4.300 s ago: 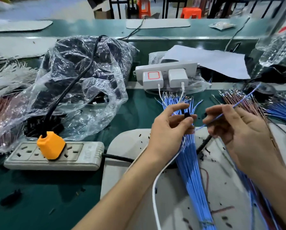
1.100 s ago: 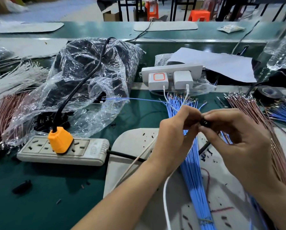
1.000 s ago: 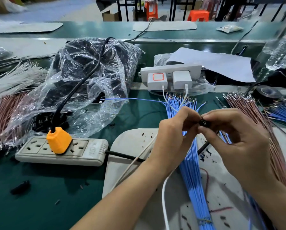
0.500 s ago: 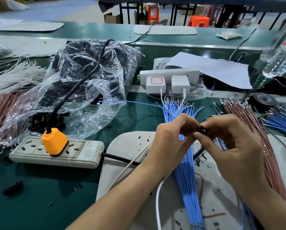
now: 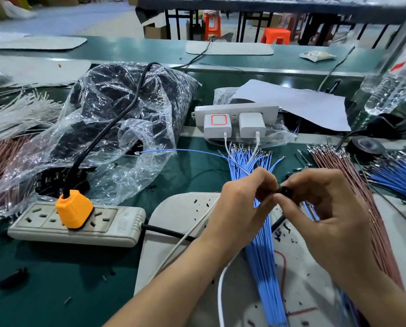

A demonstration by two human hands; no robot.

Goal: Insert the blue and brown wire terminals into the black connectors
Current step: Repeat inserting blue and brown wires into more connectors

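Hands meet above the grey mat [image 5: 173,215]: our left hand [image 5: 239,208] and right hand [image 5: 327,208] both pinch one small black connector [image 5: 282,190] between curled fingertips. Beneath lies the blue wire bundle [image 5: 262,251], with the brown wire bundle [image 5: 362,197] just to its right. A single blue wire [image 5: 185,150] arcs from behind our left hand toward the plastic bag [image 5: 117,119]. Farther back, we see a white socket strip [image 5: 235,109] holding two chargers.

Left hand [image 5: 238,208], right hand [image 5: 329,208]: curled fingertips together.
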